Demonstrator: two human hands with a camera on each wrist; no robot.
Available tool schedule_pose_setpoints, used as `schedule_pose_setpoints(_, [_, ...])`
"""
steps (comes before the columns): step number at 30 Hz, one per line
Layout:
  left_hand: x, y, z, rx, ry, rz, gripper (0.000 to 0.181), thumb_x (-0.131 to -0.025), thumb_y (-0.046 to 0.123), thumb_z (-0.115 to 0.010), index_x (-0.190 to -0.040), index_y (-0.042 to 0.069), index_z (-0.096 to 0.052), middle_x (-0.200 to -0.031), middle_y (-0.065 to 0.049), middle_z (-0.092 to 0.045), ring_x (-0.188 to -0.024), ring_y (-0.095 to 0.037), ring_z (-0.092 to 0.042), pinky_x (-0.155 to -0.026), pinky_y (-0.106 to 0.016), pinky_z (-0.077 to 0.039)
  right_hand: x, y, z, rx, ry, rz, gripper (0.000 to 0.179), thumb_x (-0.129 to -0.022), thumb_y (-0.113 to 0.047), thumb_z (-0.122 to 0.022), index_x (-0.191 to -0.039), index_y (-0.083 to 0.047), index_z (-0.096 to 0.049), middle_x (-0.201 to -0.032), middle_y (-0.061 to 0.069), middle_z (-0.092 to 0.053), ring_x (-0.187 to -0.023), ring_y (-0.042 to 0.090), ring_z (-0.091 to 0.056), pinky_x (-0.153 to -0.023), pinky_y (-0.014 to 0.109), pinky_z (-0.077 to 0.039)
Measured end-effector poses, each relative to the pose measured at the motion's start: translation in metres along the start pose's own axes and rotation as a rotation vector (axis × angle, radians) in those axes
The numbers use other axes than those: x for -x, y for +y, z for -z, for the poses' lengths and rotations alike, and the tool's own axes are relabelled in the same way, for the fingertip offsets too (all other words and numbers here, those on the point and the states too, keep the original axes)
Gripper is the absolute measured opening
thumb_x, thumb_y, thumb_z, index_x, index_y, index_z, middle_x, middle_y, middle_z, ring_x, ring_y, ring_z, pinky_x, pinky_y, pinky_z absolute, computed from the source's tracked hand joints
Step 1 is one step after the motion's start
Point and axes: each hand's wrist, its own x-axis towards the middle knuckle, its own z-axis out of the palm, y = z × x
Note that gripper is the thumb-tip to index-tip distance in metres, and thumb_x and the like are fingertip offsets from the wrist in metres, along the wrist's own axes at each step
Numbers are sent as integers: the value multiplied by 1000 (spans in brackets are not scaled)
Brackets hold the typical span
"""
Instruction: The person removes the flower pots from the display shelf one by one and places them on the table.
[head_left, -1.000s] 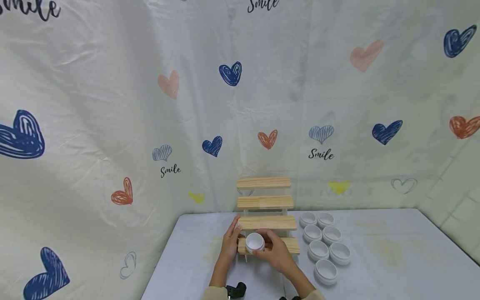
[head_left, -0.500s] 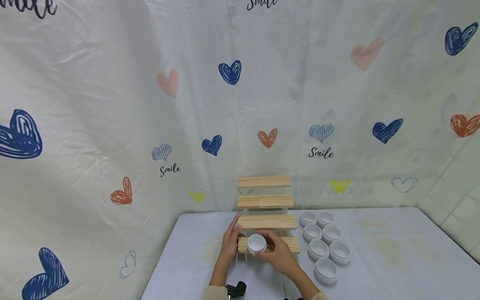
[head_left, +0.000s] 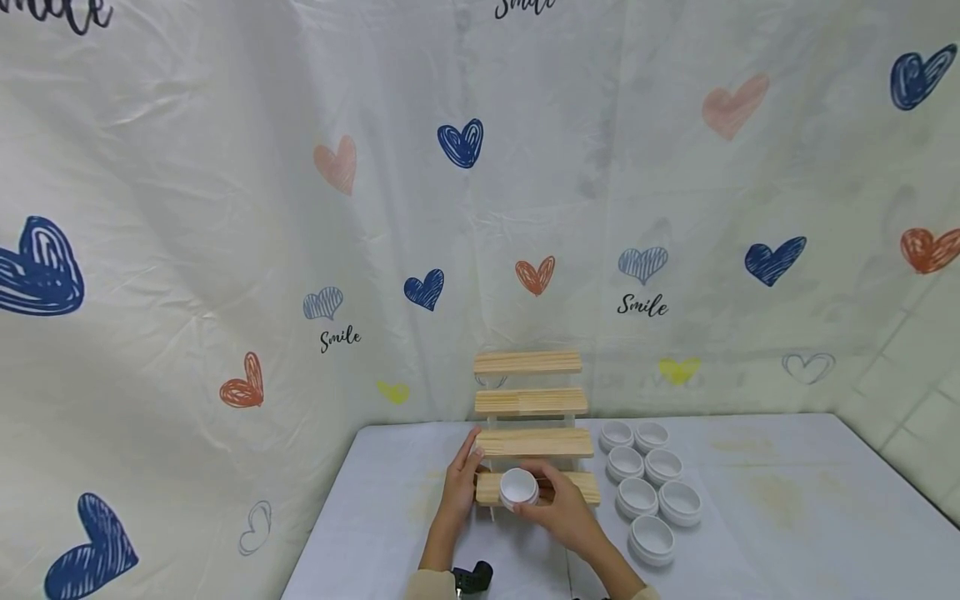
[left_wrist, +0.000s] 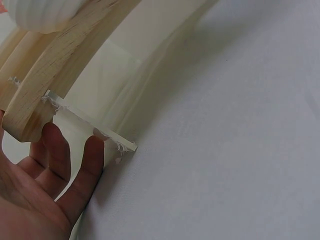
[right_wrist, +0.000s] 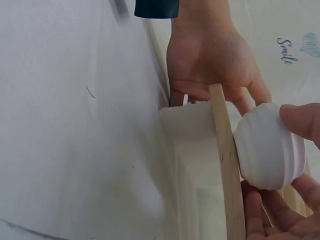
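Note:
A tiered display stand (head_left: pixel 534 442) with pale wooden shelves on white side supports stands on the table. My right hand (head_left: pixel 564 510) holds a small white bowl (head_left: pixel 519 487) between thumb and fingers at the lowest shelf, left of its middle. In the right wrist view the base of the white bowl (right_wrist: pixel 262 145) sits against the wooden shelf (right_wrist: pixel 229 165). At the stand's left side my left hand (head_left: pixel 455 492) grips its edge; in the left wrist view its bent fingers (left_wrist: pixel 56 150) meet the shelf's end and the side support (left_wrist: pixel 95 122).
Several more white bowls (head_left: pixel 652 542) stand in two columns to the right of the stand. A white cloth covers the table (head_left: pixel 757 517), and a white curtain (head_left: pixel 570 208) printed with hearts hangs behind it. Dark wrist gear (head_left: pixel 472 577) is by my left sleeve.
My right hand has slid the white bowl slightly to the right along the lowest shelf. My left hand has stayed at the stand's left side.

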Motion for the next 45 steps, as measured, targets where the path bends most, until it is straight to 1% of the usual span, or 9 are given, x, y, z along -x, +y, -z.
schedule_pose_setpoints(3, [-6,-10,1,-13,3,14,54,-108,35,-50,-159,21,-39,-96,-17,-64,-77,-10,-55,-63,-23,-45,2,-2,2,-11,7,-10,61,-77,-10,-88,-131,-5,-62,-125,13,-66,-112,24,-64,-91,28,-55])
schedule_pose_setpoints(7, [-11,-19,3,-10,5,17,54,-109,35,-49,-160,20,-38,-90,-10,-63,-73,-10,-54,-60,-24,-44,5,-5,3,-11,12,-19,60,-76,-8,-88,-131,-5,-63,-124,13,-66,-112,25,-65,-91,33,-56])
schedule_pose_setpoints(13, [-12,-22,2,-6,7,6,55,-108,39,-49,-160,26,-37,-88,-4,-61,-71,-9,-54,-59,-23,-44,7,-7,7,-2,26,-40,60,-76,-8,-89,-130,-9,-64,-123,11,-67,-109,23,-65,-89,33,-56])
schedule_pose_setpoints(17, [-11,-23,2,-24,6,-5,57,-108,40,-49,-160,23,-36,-92,-6,-63,-75,-10,-56,-61,-24,-46,9,-7,10,-2,24,-37,60,-76,-8,-89,-130,-8,-64,-124,13,-67,-108,23,-65,-87,33,-56])
schedule_pose_setpoints(23, [-9,-16,1,-7,19,15,53,-108,38,-51,-159,26,-40,-99,-7,-63,-80,-10,-57,-64,-23,-46,14,-8,18,-22,19,-33,61,-76,-6,-88,-131,-5,-62,-124,16,-66,-106,25,-67,-85,32,-57])
schedule_pose_setpoints(30, [5,12,2,3,-22,21,54,-108,32,-52,-158,18,-40,-105,-19,-65,-81,-13,-58,-64,-26,-48,19,-5,28,-1,34,-19,60,-74,-6,-89,-129,-7,-64,-122,14,-67,-106,21,-66,-86,25,-55])
schedule_pose_setpoints(37, [6,14,2,4,-22,22,55,-108,32,-52,-159,17,-39,-112,-15,-64,-85,-14,-59,-68,-27,-49,26,-9,35,39,38,-19,60,-74,-11,-90,-128,-9,-64,-122,12,-66,-105,20,-66,-86,26,-55])
schedule_pose_setpoints(41, [6,13,2,11,-20,24,55,-108,31,-52,-159,18,-39,-114,-17,-64,-85,-14,-59,-67,-26,-49,31,-14,41,36,25,-20,60,-76,-13,-89,-129,-10,-63,-122,12,-66,-105,20,-65,-86,26,-54])
schedule_pose_setpoints(45, [6,14,2,14,-22,25,55,-108,31,-52,-159,18,-39,-115,-21,-63,-85,-14,-59,-66,-26,-49,38,-18,47,31,23,14,60,-77,-14,-89,-130,-7,-62,-122,14,-66,-104,20,-65,-85,26,-54])
